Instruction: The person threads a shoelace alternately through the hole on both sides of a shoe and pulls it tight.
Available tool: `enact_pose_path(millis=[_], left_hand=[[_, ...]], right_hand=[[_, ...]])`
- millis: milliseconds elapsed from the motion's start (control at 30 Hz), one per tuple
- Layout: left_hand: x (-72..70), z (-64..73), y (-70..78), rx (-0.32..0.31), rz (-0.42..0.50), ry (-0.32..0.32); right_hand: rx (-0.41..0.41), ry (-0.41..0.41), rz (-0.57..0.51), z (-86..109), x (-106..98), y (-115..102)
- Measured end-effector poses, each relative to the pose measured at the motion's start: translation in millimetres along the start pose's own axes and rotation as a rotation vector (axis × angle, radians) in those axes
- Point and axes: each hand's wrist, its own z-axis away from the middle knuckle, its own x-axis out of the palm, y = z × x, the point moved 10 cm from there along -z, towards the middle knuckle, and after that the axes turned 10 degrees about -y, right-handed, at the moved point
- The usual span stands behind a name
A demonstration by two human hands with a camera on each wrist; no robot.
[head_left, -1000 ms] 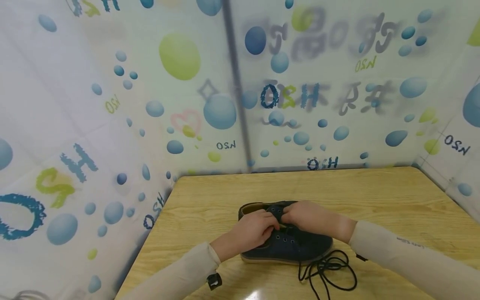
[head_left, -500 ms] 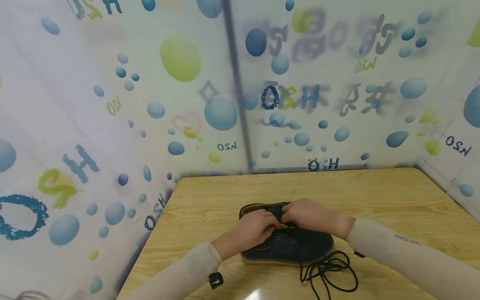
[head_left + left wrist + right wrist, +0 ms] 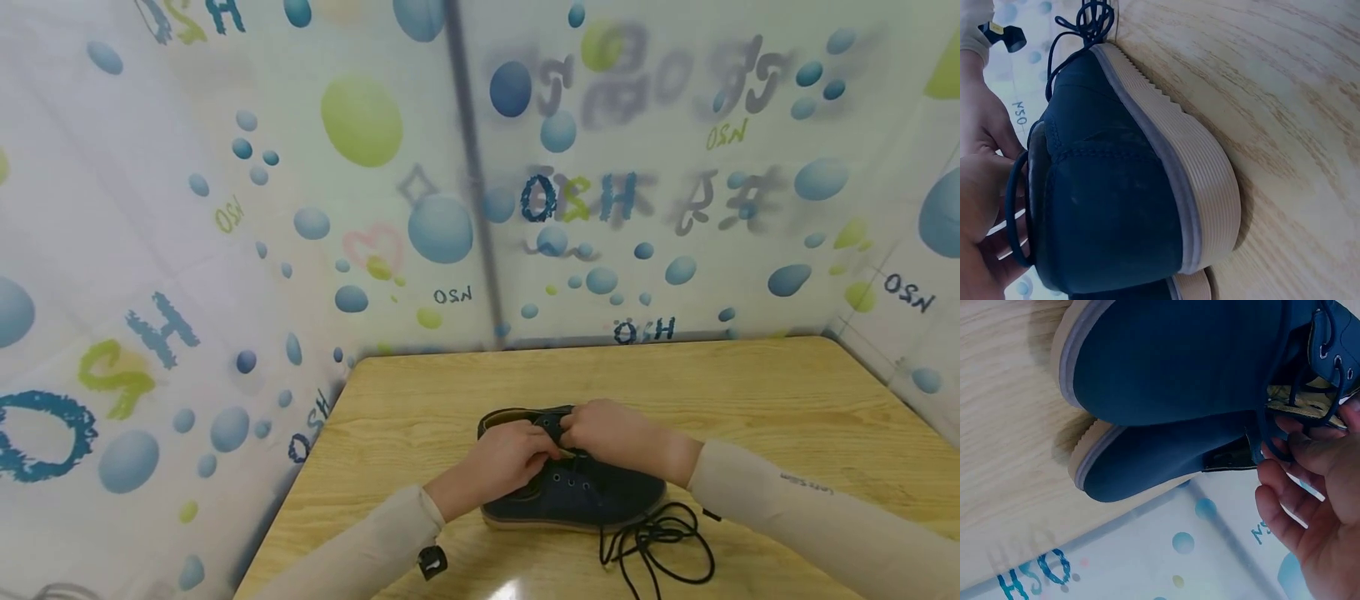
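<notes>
A dark blue lace-up shoe (image 3: pixel 555 510) lies on its sole, toe to the right in the head view. My left hand (image 3: pixel 501 467) is at its opening, where the fingertips seem to pinch the tongue (image 3: pixel 1297 403); the hold is partly hidden. Over the lacing area, my right hand (image 3: pixel 1329 500) pinches a dark shoelace (image 3: pixel 1266 394) between thumb and fingers. Metal eyelets (image 3: pixel 1338 360) line the flap, with lace through some of them. A lace loop (image 3: pixel 1013 212) stands up beside the left fingers in the left wrist view.
Behind the first shoe lies a second blue shoe (image 3: pixel 1147 469), mostly hidden in the head view. Loose lace (image 3: pixel 667 533) is tangled on the wooden table (image 3: pixel 420 387) near the toe. A printed curtain (image 3: pixel 442 167) hangs along the table's back edge.
My right hand and forearm have shifted slightly left over the shoe. The left hand stays at the opening, and the shoe and loose lace lie almost as before.
</notes>
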Motion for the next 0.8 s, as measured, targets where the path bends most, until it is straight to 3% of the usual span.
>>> enact_pose_path(millis=[367, 467, 633, 800], left_hand=[[4.1, -0.9, -4.5, -0.019, 0.036, -0.029], [2.8, -0.3, -4.4, -0.018, 0.043, -0.027], [2.5, 0.3, -2.9, 0.007, 0.021, -0.009], [5.8, 1.6, 3.3, 0.066, -0.114, 0.022]], right_hand=[[0.006, 0.013, -0.138, 0.7, 8.2, 0.8], [0.007, 0.029, -0.105, 3.5, 8.3, -0.5], [-0.033, 0.125, 0.063, 9.7, 4.9, -7.0], [-0.079, 0.243, 0.114, 14.7, 0.9, -9.6]])
